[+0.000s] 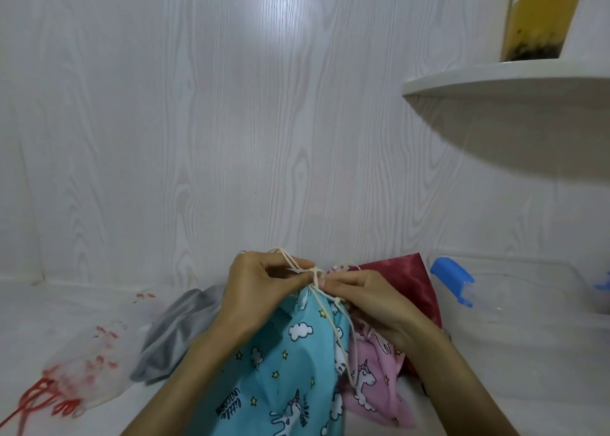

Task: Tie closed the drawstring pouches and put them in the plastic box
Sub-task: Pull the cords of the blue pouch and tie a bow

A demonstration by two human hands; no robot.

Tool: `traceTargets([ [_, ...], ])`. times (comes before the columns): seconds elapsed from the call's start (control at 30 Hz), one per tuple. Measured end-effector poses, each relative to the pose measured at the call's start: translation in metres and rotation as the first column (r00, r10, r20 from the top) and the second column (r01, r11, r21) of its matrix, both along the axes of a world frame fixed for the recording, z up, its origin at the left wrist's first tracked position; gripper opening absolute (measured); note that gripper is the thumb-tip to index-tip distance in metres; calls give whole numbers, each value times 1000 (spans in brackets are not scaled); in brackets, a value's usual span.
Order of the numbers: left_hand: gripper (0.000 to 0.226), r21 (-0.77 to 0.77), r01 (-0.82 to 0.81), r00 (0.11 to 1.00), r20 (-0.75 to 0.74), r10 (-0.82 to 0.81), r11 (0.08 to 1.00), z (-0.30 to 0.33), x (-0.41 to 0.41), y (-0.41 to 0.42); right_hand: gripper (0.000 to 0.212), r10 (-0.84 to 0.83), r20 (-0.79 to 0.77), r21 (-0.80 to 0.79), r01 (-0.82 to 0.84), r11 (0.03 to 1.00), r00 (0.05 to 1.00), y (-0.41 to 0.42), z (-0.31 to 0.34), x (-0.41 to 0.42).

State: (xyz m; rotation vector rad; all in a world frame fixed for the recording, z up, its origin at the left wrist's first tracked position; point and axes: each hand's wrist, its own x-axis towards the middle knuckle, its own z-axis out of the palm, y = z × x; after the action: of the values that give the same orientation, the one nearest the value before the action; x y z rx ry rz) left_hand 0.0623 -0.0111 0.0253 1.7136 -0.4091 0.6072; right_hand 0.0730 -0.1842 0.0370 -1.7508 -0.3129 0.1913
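A teal unicorn-print pouch [287,369] stands gathered at its neck between my hands. My left hand [257,290] pinches the cream drawstring [315,275] at the pouch's top, and my right hand [369,300] pinches the same cord from the other side, where it crosses in a knot. A pink unicorn pouch [376,386] lies under my right wrist, with a dark red satin pouch [406,270] behind it. Left of my left arm lies a grey pouch [175,333]. A sheer white pouch with red print and a red cord [82,366] lies at far left. The clear plastic box [515,303], with a blue latch [452,277], stands at right.
All of it sits on a white surface against a white wood-grain wall. A curved white shelf [495,79] juts out at upper right, above the box, carrying a yellow container [541,16].
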Motion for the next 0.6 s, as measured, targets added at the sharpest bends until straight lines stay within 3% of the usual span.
traceTargets([
  [0.1, 16, 0, 115, 992, -60, -115, 993, 2, 1, 4, 10, -157, 147, 31, 155, 987, 977, 0, 2, 2],
  [0.2, 18, -16, 222, 969, -105, -222, 975, 0, 2, 1, 9, -320, 468, -68, 395, 916, 824, 5, 1, -1],
  [0.3, 14, -4, 219, 971, -92, -219, 976, -2, 4, -3, 11, -291, 764, -258, 687, 680, 575, 8, -2, -6],
  [0.37, 13, 9, 210, 974, -86, -208, 978, -4, 6, -4, 10, -234, 830, -290, 750, 595, 507, 9, -2, -6],
  [0.4, 12, 1, 203, 975, -90, -202, 979, -4, 7, -4, 9, -245, 795, -306, 715, 629, 555, 7, 1, -6],
  [0.47, 11, -7, 208, 971, -120, -208, 978, -5, 10, -1, 9, -277, 557, -295, 499, 815, 783, 0, 7, -2],
  [0.53, 13, 17, 266, 951, -171, -259, 964, -4, 10, 1, 18, -111, 112, -36, 116, 993, 988, -6, 14, 2],
  [0.6, 18, -3, 353, 915, -207, -346, 936, -2, 6, 0, 25, 196, -167, 335, -132, 933, 966, -12, 12, 4],
])
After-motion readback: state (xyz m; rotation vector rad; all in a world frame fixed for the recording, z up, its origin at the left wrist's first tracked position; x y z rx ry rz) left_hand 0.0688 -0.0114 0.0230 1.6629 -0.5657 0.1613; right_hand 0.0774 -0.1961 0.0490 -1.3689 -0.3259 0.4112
